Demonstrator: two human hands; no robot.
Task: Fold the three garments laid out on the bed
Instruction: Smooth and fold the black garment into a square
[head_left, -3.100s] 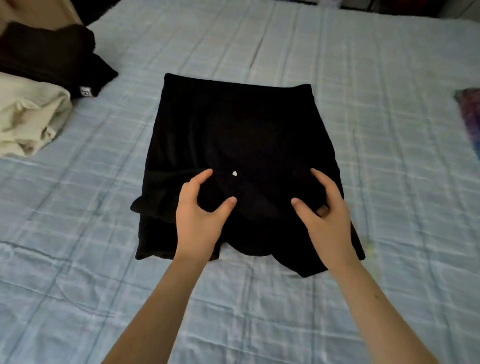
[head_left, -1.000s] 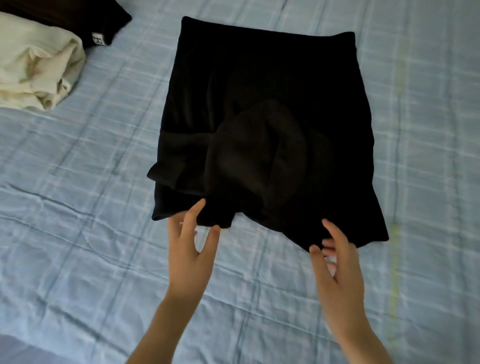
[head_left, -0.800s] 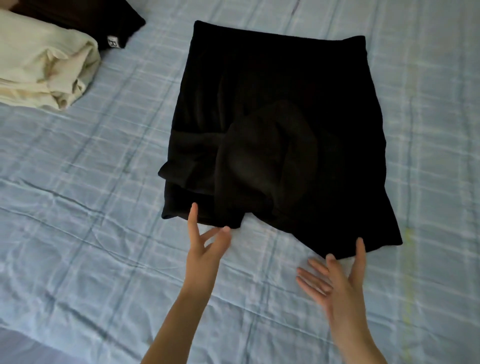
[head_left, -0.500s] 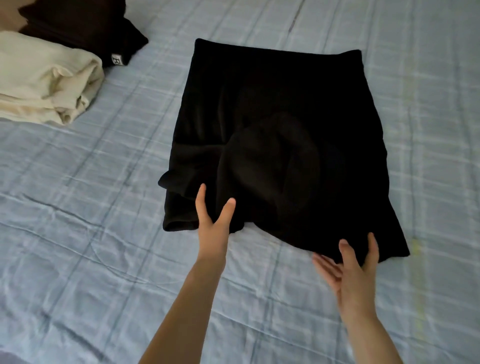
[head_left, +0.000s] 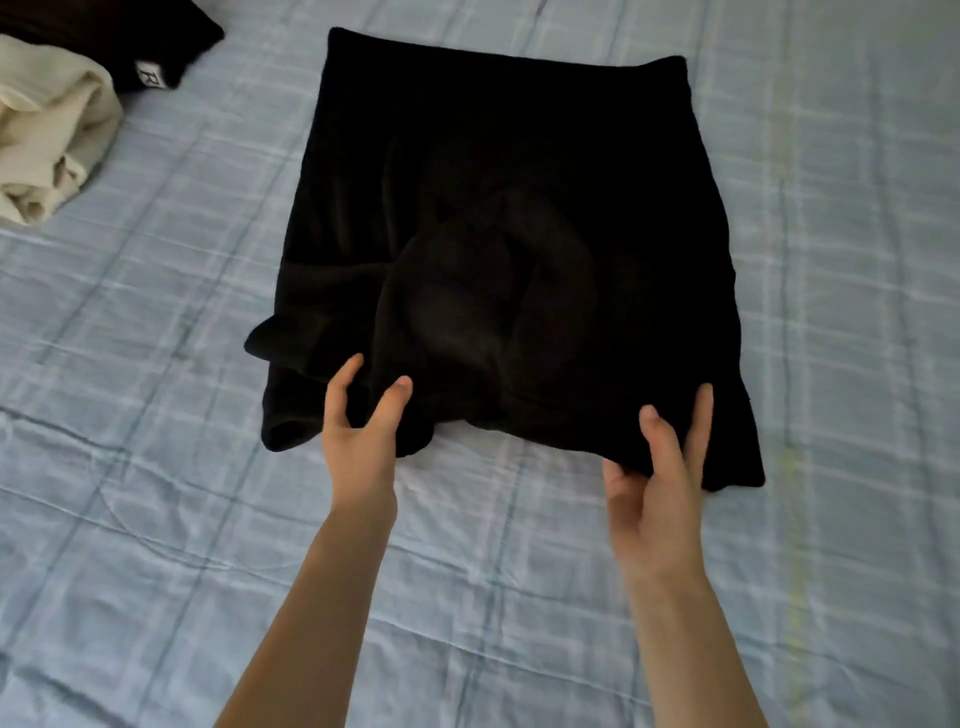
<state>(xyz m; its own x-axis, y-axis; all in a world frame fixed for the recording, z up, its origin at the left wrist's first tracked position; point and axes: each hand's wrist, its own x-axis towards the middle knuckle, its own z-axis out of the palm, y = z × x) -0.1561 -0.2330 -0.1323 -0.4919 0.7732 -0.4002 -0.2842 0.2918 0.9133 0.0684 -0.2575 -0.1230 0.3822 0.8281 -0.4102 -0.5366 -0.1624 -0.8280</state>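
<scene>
Midway across the bed (head_left: 156, 519) lies the black garment (head_left: 519, 156); right hand (head_left: 660, 467) grips its near hem, fingers beneath, seemingly to fold it over; left hand (head_left: 363, 431) touches there, grasp unclear.

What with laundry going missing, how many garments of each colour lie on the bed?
black garment, spread out: 1
cream folded garment: 1
dark folded garment with a white label: 1
Total: 3

Left hand (head_left: 362, 447) and right hand (head_left: 657, 493): bare, with long slender fingers. Forearms (head_left: 311, 597) are bare down to the lower edge, unsleeved.
</scene>
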